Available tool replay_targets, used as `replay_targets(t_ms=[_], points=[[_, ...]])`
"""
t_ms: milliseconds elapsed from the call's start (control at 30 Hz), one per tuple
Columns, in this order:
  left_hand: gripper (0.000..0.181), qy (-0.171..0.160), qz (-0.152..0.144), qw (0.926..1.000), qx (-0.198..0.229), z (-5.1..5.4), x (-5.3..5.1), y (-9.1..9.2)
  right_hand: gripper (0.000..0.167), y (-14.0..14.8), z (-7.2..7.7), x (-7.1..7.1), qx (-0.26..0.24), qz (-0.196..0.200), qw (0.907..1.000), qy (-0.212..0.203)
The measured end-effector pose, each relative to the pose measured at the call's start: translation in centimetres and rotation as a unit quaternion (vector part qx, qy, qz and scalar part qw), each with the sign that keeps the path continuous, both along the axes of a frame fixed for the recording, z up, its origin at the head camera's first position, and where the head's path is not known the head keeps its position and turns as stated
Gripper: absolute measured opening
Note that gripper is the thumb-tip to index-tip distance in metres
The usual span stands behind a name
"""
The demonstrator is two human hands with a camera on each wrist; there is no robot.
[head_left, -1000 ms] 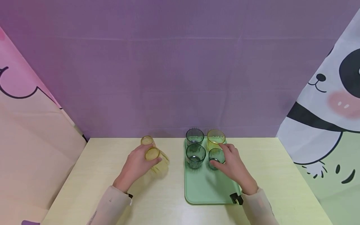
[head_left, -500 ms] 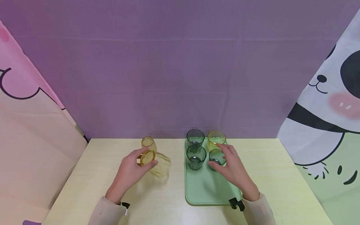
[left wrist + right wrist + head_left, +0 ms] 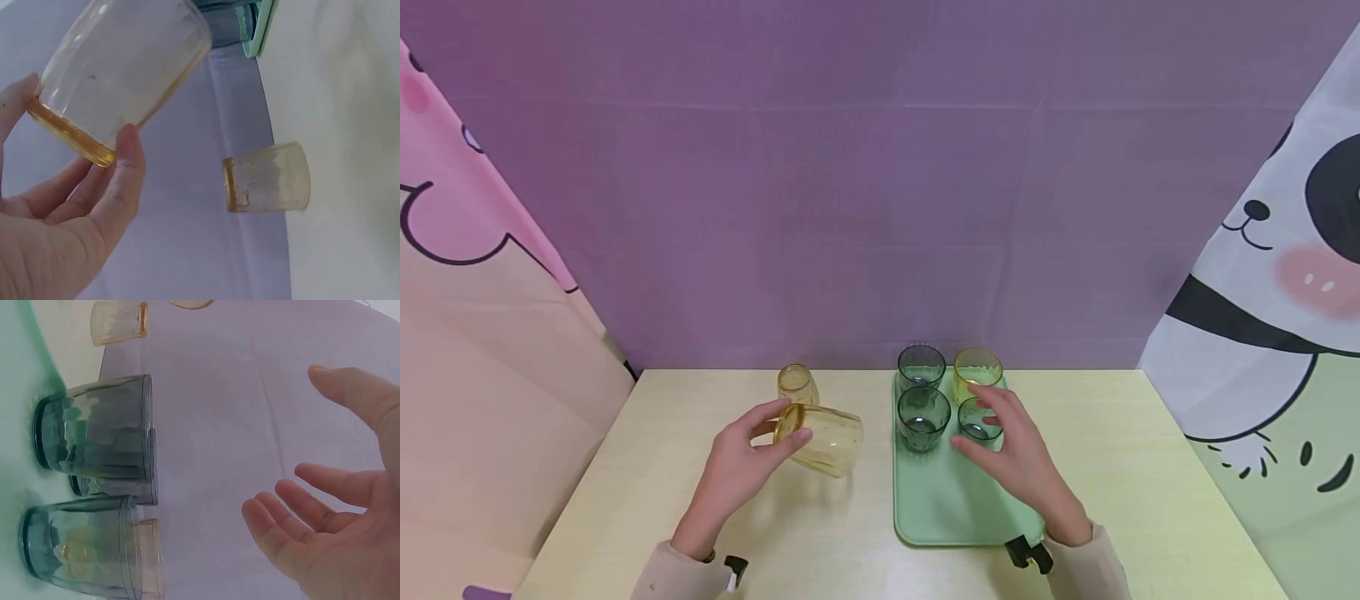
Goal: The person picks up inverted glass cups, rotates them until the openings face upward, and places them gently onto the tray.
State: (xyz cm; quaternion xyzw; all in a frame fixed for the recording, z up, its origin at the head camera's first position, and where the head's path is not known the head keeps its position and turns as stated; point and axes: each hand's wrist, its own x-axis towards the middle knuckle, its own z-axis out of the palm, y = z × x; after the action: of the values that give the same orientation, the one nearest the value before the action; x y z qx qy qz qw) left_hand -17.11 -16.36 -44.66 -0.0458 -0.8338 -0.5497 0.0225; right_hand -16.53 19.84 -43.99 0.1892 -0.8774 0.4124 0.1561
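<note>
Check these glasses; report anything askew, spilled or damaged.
The held yellow glass is tilted sideways in the left hand, with a small dark speck on or behind its wall. Behind it, a second yellow glass stands upside down on the table, unlike the four upright glasses on the tray. No spill or crack is visible.

3 smoky-green glasses [image 3: 923, 421], 3 amber-yellow glasses [image 3: 827, 442], mint-green tray [image 3: 947, 500], pale cream table [image 3: 1150, 500], purple backdrop [image 3: 880, 183], panda-printed side cloth [image 3: 1285, 275].
</note>
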Motion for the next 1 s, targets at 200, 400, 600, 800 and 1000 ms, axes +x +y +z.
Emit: replay_targets(t_ms=[200, 400, 600, 800, 1000], points=[[0.059, -0.005, 0.007, 0.9987, 0.05, -0.7, 0.1, 0.1, 0.068, -0.3, 0.0, 0.2, -0.032, 0.019, 0.9993, 0.007], [0.051, -0.021, 0.004, 0.9915, 0.128, -1.3, 0.3, 0.4, 0.072, -0.7, -0.1, 0.3, -0.081, 0.052, 0.9953, 0.007], [0.047, -0.056, -0.002, 0.9711, 0.232, -1.7, 0.9, 1.3, 0.073, -1.3, -0.2, 0.4, -0.12, 0.08, 0.9896, -0.008], [0.045, -0.071, 0.002, 0.9523, 0.297, -1.8, 1.2, 2.1, 0.077, -2.0, -0.1, 0.5, -0.144, 0.102, 0.9842, -0.009], [0.044, -0.073, -0.008, 0.9294, 0.362, -2.1, 1.4, 2.7, 0.079, -2.8, -0.5, 0.4, -0.165, 0.133, 0.9772, -0.012]])
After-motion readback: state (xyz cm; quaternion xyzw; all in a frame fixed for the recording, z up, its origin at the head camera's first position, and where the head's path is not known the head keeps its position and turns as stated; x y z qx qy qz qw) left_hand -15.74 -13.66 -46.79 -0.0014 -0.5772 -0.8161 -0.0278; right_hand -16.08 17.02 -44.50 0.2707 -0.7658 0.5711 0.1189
